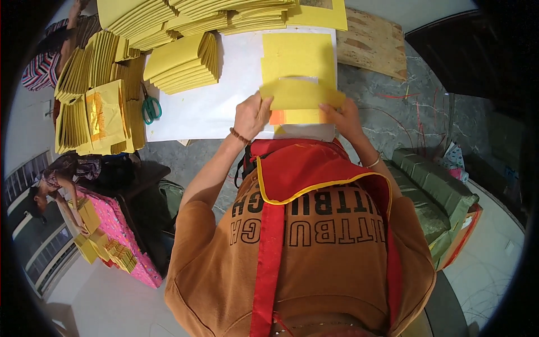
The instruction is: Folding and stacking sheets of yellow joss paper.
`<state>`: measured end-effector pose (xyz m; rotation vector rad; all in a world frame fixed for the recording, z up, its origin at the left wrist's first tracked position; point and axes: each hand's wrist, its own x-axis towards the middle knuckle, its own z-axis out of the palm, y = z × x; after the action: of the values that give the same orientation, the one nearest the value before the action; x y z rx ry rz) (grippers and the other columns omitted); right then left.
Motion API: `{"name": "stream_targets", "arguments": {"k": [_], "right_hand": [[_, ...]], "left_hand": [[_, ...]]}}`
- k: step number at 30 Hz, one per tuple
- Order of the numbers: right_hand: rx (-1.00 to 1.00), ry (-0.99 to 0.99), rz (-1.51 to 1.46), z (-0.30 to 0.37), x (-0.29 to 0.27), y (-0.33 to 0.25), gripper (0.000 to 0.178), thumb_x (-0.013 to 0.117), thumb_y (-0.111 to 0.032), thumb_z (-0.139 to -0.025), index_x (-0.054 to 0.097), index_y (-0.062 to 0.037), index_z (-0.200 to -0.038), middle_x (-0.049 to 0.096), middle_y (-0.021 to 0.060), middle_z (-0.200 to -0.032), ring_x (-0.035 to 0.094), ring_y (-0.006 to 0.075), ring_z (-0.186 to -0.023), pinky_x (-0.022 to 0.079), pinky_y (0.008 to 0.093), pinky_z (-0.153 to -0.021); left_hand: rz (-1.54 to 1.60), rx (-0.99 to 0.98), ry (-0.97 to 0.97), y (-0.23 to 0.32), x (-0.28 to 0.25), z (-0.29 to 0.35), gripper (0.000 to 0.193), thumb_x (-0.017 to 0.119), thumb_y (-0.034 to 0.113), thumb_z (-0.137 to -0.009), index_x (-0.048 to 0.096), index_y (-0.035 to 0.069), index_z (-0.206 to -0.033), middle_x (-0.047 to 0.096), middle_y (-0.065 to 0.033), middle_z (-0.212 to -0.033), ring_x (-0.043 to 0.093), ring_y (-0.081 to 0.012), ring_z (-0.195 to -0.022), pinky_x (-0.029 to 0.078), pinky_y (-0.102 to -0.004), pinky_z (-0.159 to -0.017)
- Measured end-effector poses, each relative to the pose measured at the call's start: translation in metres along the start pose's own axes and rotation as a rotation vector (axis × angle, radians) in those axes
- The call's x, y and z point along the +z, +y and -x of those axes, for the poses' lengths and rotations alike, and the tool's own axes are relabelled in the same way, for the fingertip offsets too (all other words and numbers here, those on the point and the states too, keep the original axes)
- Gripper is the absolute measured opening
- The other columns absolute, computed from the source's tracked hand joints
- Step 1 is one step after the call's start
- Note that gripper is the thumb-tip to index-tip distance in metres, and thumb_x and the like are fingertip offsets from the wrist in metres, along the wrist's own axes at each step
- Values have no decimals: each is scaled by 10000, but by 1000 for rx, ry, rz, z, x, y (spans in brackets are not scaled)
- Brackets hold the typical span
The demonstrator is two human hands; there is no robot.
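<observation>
A yellow paper sheet (302, 96), bent along its width, is stretched between my two hands above the near right part of the white tabletop. My left hand (252, 116), with a beaded bracelet at the wrist, pinches its left end. At the right end the fingers of my right hand (345, 119) are closed on it; a thin bangle circles that wrist. Under the held sheet shows a strip of orange and yellow paper (306, 117). Just beyond lie flat yellow sheets (297, 53), partly covered by the held one.
Folded yellow paper stacks (182, 64) crowd the table's far and left sides. Green-handled scissors (150, 108) lie beside them. A wooden board (370, 45) adjoins the table at far right. Another person (67, 174) handles yellow paper at a pink-covered table (120, 233). A green sofa (429, 188) stands right.
</observation>
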<state>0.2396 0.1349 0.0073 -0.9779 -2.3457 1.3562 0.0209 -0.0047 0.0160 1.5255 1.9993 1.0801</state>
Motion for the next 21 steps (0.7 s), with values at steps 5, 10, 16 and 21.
{"name": "stream_targets", "arguments": {"k": [5,10,16,21], "right_hand": [[85,251,-279,-16,16,-7,360,655,-226,-793,565,-58,-1099,655,118,-855,618,177,-692,463,297,-617],[189,335,-369,-24,16,-5,412,650,-161,-801,509,-48,-1172,631,76,-785,569,117,-678,448,257,-618],[192,334,-432,-33,20,-4,341,617,-88,-830,500,-41,-1147,590,24,-802,514,62,-694,404,201,-605],[223,360,-375,-36,26,9,297,615,-62,-828,512,-27,-1104,597,36,-832,529,67,-740,419,201,-633]], "left_hand": [[41,-313,7,-14,12,-23,304,475,305,-905,493,25,-788,557,-179,-584,551,-372,-548,415,-431,-499],[27,-367,10,-21,14,-34,307,480,309,-900,483,23,-790,563,-189,-597,557,-385,-574,403,-452,-503],[-82,-398,31,-18,16,-41,293,480,318,-902,487,36,-826,580,-188,-617,578,-376,-597,418,-456,-519],[-52,-430,25,-22,20,-48,303,489,328,-897,488,31,-835,589,-180,-621,580,-376,-597,423,-451,-518]]}}
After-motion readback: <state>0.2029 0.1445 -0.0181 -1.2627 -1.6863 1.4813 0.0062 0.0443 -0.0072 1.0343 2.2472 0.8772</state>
